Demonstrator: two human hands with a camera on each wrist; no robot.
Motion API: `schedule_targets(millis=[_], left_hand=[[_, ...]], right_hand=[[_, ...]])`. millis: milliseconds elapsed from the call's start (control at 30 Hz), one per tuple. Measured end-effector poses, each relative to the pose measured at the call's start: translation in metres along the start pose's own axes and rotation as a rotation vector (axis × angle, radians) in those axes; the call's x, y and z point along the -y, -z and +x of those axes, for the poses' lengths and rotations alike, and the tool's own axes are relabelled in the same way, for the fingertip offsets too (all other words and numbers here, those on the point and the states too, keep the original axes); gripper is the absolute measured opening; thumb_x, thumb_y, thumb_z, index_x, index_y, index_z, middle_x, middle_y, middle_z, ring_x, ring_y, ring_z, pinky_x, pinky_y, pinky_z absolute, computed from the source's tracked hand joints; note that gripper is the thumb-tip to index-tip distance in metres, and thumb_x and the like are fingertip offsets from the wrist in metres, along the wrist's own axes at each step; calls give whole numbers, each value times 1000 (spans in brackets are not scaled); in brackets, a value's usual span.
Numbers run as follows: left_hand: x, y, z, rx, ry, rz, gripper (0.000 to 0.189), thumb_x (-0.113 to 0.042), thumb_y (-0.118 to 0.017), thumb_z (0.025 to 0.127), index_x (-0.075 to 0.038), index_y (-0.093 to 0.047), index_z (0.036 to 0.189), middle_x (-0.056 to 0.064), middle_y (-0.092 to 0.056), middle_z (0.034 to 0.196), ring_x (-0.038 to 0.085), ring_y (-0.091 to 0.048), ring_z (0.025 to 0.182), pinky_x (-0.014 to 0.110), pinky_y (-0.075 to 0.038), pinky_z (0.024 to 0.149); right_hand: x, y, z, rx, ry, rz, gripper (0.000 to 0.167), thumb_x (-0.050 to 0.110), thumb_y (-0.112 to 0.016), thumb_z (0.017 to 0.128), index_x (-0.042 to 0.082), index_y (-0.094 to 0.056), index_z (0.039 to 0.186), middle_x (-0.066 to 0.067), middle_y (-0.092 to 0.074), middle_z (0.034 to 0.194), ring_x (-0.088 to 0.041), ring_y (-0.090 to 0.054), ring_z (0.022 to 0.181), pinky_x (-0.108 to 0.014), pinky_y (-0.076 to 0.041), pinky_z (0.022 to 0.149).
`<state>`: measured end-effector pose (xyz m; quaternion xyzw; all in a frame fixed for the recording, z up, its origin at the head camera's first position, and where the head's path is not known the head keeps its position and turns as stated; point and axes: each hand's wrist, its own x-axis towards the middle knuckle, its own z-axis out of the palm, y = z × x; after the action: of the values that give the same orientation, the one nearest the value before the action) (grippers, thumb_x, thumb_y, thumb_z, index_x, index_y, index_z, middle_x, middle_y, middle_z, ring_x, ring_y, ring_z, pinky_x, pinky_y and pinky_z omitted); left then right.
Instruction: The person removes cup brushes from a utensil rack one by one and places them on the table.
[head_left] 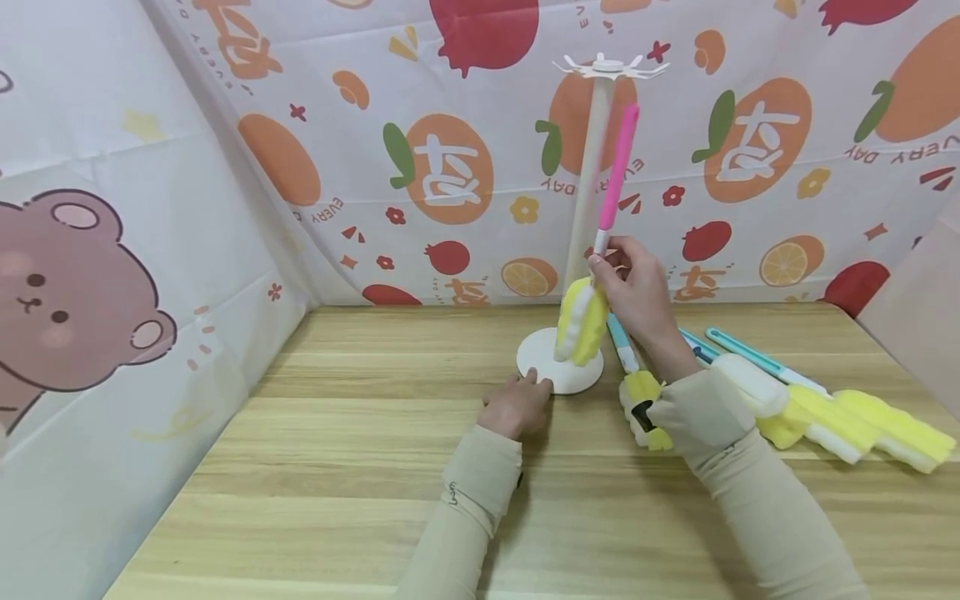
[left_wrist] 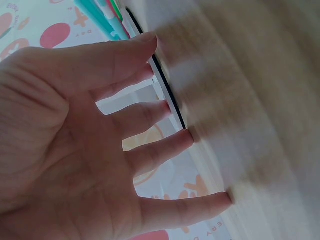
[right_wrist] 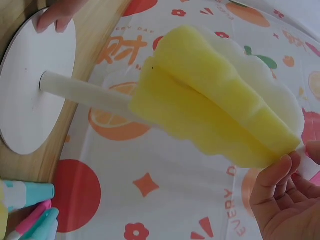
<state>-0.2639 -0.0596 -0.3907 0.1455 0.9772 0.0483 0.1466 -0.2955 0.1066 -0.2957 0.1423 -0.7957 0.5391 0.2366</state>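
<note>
A white stand with a round base (head_left: 534, 354), a pole (head_left: 592, 167) and a ring of hooks (head_left: 603, 67) on top stands near the back of the table. My left hand (head_left: 517, 406) rests at the base's front left edge; in the left wrist view its fingers (left_wrist: 160, 147) are spread, tips on the rim and the tabletop. My right hand (head_left: 637, 287) pinches a sponge bottle brush just above its yellow and white sponge head (head_left: 582, 323). The brush's pink handle (head_left: 619, 167) points up beside the pole, sponge hanging down over the base.
Several more sponge brushes with teal handles (head_left: 757, 354) lie at the right, their yellow and white heads (head_left: 892, 429) toward the front. Another brush (head_left: 643, 408) lies by my right wrist. A printed cloth (head_left: 465, 267) hangs behind the wooden table (head_left: 337, 467).
</note>
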Motion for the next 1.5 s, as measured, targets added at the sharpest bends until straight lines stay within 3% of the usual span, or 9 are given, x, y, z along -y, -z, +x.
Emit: schedule_targets(millis=[367, 700, 967, 1500], left_hand=[[1, 1, -1, -11, -2, -16, 36, -16, -50, 106, -15, -58, 141, 11, -41, 158, 35, -42, 139, 73, -45, 90], [0, 1, 0, -13, -7, -17, 37, -13, -52, 104, -14, -58, 140, 11, -42, 157, 35, -43, 138, 73, -45, 90], [0, 1, 0, -9, -13, -20, 39, -11, -54, 102, -14, -58, 141, 12, -41, 158, 36, -44, 138, 73, -44, 91], [1, 0, 2, -7, -13, -28, 37, -13, -53, 103, -13, -58, 140, 12, -42, 157, 36, -44, 137, 74, -44, 90]], right_hand=[[-1, 15, -2, -36, 20, 6, 28, 8, -62, 101, -10, -63, 123, -19, -62, 96, -15, -52, 72, -15, -46, 64], [-6, 28, -6, -17, -67, 4, 34, 18, -63, 102, -5, -63, 128, -15, -62, 98, -21, -54, 74, -18, -51, 61], [-11, 39, -4, -1, -74, -29, 35, 18, -63, 102, -4, -63, 129, -16, -61, 93, -16, -51, 65, -19, -48, 53], [-15, 61, -6, -8, -122, -126, 41, 24, -62, 103, -2, -60, 136, -11, -59, 95, -18, -52, 73, -18, -49, 55]])
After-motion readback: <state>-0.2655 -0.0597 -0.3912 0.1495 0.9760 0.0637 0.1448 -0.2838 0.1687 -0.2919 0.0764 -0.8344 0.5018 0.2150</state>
